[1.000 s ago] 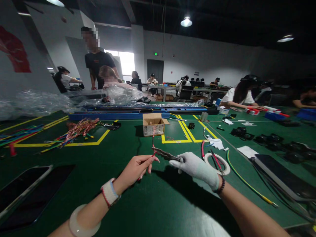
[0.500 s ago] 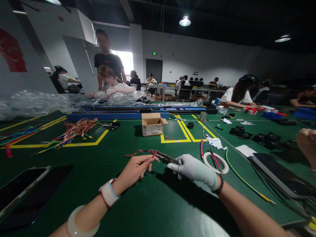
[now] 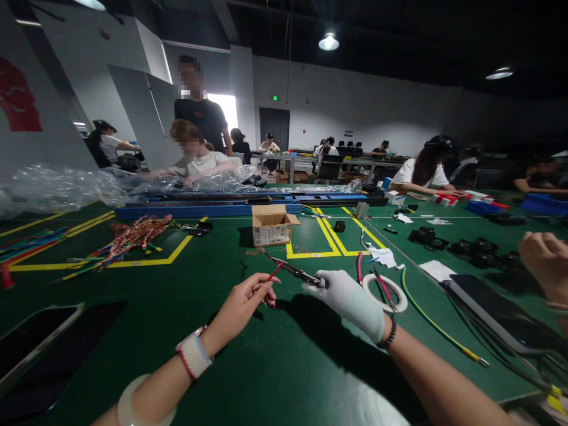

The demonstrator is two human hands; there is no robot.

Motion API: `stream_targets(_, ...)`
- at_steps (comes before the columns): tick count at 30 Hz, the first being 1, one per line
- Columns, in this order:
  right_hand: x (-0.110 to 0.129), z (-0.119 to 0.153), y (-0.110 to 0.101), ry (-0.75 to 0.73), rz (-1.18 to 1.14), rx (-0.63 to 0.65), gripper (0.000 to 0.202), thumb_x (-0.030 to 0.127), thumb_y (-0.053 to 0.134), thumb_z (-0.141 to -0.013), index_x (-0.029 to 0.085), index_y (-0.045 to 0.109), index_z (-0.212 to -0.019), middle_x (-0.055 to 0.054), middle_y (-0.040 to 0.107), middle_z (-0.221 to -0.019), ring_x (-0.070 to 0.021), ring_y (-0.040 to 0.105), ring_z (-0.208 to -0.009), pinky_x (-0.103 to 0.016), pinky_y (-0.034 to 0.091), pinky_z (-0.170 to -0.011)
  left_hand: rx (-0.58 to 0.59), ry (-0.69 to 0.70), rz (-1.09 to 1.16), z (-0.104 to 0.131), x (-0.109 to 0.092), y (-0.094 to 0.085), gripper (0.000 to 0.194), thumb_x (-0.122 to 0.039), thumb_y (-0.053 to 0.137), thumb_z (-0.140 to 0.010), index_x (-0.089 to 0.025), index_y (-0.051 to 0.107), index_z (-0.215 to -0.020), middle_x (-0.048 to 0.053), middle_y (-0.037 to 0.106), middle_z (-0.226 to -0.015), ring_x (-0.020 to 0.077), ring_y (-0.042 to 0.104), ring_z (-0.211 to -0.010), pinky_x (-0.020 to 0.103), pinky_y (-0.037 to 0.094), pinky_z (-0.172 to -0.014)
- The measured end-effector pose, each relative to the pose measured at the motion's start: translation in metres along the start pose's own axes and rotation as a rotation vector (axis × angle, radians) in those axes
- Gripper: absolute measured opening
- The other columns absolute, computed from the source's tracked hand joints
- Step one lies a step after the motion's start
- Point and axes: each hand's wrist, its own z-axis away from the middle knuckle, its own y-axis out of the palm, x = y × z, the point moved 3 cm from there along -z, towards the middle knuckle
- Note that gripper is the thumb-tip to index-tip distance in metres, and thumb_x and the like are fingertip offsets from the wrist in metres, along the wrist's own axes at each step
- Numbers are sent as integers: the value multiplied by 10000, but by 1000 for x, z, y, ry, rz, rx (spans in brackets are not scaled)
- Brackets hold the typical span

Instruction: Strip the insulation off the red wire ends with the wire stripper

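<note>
Between the thumb and fingers of my left hand (image 3: 254,299), which is bare, is a thin red wire (image 3: 276,271). Its upper end runs up to the jaws of a pair of dark wire strippers (image 3: 297,271). My right hand (image 3: 346,299), in a white glove, is closed around the handles of the strippers. Their jaws point up and left toward a small open cardboard box (image 3: 271,232). Fine copper strands (image 3: 254,252) show in front of the box. Whether the jaws touch the wire is hard to make out.
At left lies a bundle of copper-ended wires (image 3: 139,236). To the right are a white tape roll (image 3: 402,302), a green-yellow cable (image 3: 432,319) and a dark power bank-like device (image 3: 492,310). Another person's hand (image 3: 544,260) reaches in at the right edge. Long blue rails (image 3: 199,210) cross the back.
The strippers have swung so their jaws point further up and away. The brown strand that stuck out left of the jaws has shifted away. My left hand has opened slightly around the red wire.
</note>
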Motion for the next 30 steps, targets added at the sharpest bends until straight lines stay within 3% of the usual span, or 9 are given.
stream_targets(6, -8, -3, 3, -25, -6, 6, 221, 406, 552, -861, 207, 629, -804, -17, 658, -718, -141, 580, -632, -227, 351, -560, -28, -11, -4, -2, 6, -3, 304, -416, 508, -880, -155, 635, -969, 56, 689, -817, 201, 671, -761, 298, 522, -658)
stream_targets(10, -13, -6, 1, -89, 33, -58, 137, 282, 558, -858, 200, 630, -941, -55, 684, -905, -175, 628, -832, -250, 427, -717, -33, -13, 61, -3, 10, -2, 307, -410, 514, -877, -136, 621, -965, 61, 684, -821, 186, 671, -699, 302, 522, -651)
stream_targets(15, -29, -10, 6, -140, 66, -153, 309, 115, 478, -839, 183, 594, -1117, -101, 643, -1128, -195, 592, -1056, -279, 439, -882, -37, -36, 117, -4, 13, -1, 333, -435, 518, -870, -134, 618, -973, 56, 671, -826, 178, 668, -670, 310, 526, -652)
stream_targets(21, -47, -18, 17, -179, 48, -180, 426, 58, 431, -808, 179, 559, -1196, -103, 629, -1193, -195, 581, -1109, -313, 457, -939, -137, -39, 166, -5, 14, -6, 357, -475, 514, -870, -143, 601, -970, 30, 649, -777, 160, 656, -632, 290, 523, -632)
stream_targets(25, -46, -19, 9, -215, -4, -360, 520, 38, 412, -777, 169, 487, -1275, -118, 581, -1253, -195, 554, -1152, -349, 454, -980, -160, -31, 189, -6, 13, -7, 341, -470, 510, -875, -152, 588, -970, 21, 643, -764, 157, 656, -632, 278, 511, -628)
stream_targets(30, -36, -16, -4, -307, -25, -559, 625, 60, 447, -751, 179, 374, -1360, -136, 452, -1353, -221, 457, -1262, -396, 407, -1048, 14, -89, 160, -3, 13, 1, 346, -474, 502, -869, -148, 598, -937, -22, 575, -657, 127, 579, -551, 250, 476, -554)
